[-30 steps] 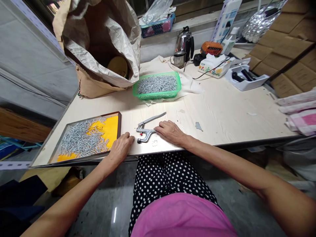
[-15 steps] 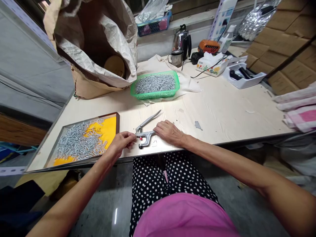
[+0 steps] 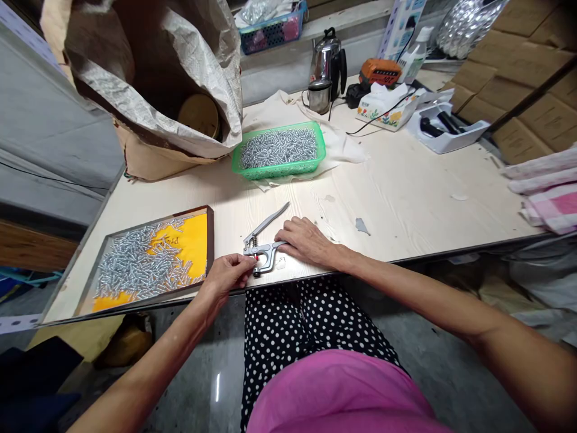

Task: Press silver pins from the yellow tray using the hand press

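Observation:
Metal snap pliers lie on the pale wooden table near its front edge, one handle angled up and away. My right hand rests on the lower handle, fingers curled over it. At the jaws, my left hand has its fingertips pinched together; what they hold is too small to make out. Just left of my left hand, a framed tray with a yellow bottom holds several small silver metal pieces.
A green basket full of silver pieces stands further back on a white cloth. A big open paper sack stands at the back left. Kettle, tissue box and white holder are at the back right, folded cloths at the right edge.
My left hand moved from beside the tray's corner to the pliers' jaws and pinched its fingertips. The right hand stayed on the handle. The view shifted a little.

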The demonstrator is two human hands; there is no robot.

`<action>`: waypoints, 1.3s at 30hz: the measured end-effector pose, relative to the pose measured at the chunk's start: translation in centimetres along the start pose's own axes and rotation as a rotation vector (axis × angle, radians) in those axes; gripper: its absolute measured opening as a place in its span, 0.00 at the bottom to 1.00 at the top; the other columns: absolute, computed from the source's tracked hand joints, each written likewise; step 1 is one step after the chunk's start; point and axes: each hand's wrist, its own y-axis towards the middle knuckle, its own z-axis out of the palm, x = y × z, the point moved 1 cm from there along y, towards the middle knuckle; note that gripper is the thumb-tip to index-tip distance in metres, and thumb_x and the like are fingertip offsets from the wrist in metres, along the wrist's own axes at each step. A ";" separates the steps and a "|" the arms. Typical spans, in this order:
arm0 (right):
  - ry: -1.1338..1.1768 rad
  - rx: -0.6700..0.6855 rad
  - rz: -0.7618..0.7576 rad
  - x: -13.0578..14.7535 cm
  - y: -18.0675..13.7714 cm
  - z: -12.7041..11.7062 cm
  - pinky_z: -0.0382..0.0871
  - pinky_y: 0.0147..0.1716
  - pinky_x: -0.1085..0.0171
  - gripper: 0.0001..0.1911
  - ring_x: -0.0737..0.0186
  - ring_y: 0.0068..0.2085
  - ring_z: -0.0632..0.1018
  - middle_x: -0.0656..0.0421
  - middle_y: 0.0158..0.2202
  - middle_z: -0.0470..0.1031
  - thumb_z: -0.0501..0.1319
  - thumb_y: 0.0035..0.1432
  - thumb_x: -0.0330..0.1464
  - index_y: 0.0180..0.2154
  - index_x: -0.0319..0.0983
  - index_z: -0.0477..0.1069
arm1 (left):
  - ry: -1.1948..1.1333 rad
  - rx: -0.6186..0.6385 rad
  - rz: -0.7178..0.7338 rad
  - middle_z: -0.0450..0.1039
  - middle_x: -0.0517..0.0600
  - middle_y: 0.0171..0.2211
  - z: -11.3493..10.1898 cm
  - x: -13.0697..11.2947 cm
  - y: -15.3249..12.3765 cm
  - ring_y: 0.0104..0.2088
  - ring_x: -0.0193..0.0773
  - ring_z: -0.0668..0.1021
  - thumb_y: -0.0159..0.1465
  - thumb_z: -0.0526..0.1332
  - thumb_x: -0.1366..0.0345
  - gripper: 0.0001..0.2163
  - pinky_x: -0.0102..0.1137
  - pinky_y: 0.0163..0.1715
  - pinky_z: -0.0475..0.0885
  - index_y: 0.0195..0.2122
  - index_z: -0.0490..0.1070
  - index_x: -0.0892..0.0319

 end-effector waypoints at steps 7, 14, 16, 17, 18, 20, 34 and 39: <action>-0.043 0.054 -0.012 0.7 0.6 0.5 0.53 0.38 0.61 0.08 0.56 0.42 0.64 0.53 0.41 0.72 0.56 0.70 0.32 0.40 0.37 0.71 | 0.085 -0.042 -0.007 0.67 0.42 0.16 0.1 0.1 -0.1 0.17 0.28 0.66 0.47 0.71 0.53 0.16 0.24 0.18 0.60 0.25 0.72 0.60; -0.098 -0.051 -0.044 0.5 0.0 1.6 0.51 0.37 0.60 0.10 0.57 0.41 0.62 0.54 0.40 0.70 0.52 0.72 0.31 0.40 0.37 0.71 | 0.133 -0.030 -0.066 0.66 0.42 0.15 0.3 -0.7 -0.3 0.16 0.28 0.65 0.51 0.70 0.58 0.12 0.24 0.16 0.60 0.25 0.72 0.61; -0.110 -0.058 -0.050 0.5 -0.1 1.8 0.50 0.37 0.60 0.10 0.57 0.40 0.61 0.54 0.40 0.70 0.52 0.72 0.31 0.40 0.38 0.71 | 0.145 -0.003 -0.091 0.66 0.42 0.15 0.2 -0.8 -0.2 0.16 0.28 0.65 0.51 0.70 0.57 0.12 0.24 0.16 0.60 0.26 0.73 0.61; -0.118 -0.059 -0.051 0.5 -0.2 1.9 0.50 0.37 0.60 0.10 0.57 0.40 0.61 0.54 0.40 0.69 0.52 0.72 0.31 0.40 0.38 0.71 | 0.151 0.019 -0.109 0.66 0.42 0.14 0.0 -0.8 -0.1 0.15 0.28 0.65 0.51 0.70 0.56 0.13 0.24 0.16 0.60 0.26 0.73 0.61; -0.124 -0.058 -0.052 0.5 -0.2 1.9 0.50 0.37 0.60 0.10 0.57 0.40 0.61 0.55 0.39 0.69 0.51 0.72 0.31 0.40 0.38 0.70 | 0.158 0.043 -0.134 0.66 0.41 0.14 -0.1 -0.8 0.0 0.15 0.27 0.65 0.51 0.71 0.56 0.14 0.23 0.16 0.60 0.26 0.72 0.60; -0.125 -0.048 -0.051 0.5 -0.1 2.1 0.50 0.37 0.60 0.10 0.57 0.40 0.61 0.55 0.40 0.69 0.51 0.72 0.32 0.40 0.38 0.70 | 0.167 0.092 -0.187 0.66 0.41 0.15 -0.2 -0.8 0.3 0.14 0.27 0.66 0.50 0.72 0.55 0.15 0.23 0.16 0.60 0.25 0.71 0.60; 0.005 0.148 -0.102 -2.3 1.3 -1.9 0.59 0.54 0.47 0.37 0.43 0.58 0.61 0.44 0.60 0.62 0.68 0.56 0.51 0.59 0.37 0.63 | 0.195 0.123 -0.276 0.68 0.41 0.16 -0.2 -1.2 0.2 0.15 0.28 0.69 0.45 0.74 0.54 0.18 0.24 0.16 0.64 0.24 0.70 0.60; -0.094 0.280 -0.128 -4.4 3.5 -2.2 0.55 0.57 0.37 0.47 0.37 0.58 0.63 0.45 0.56 0.66 0.70 0.48 0.56 0.60 0.35 0.63 | 0.219 0.136 -0.296 0.66 0.42 0.13 0.0 -1.5 0.1 0.13 0.28 0.67 0.46 0.74 0.54 0.17 0.24 0.15 0.62 0.21 0.68 0.59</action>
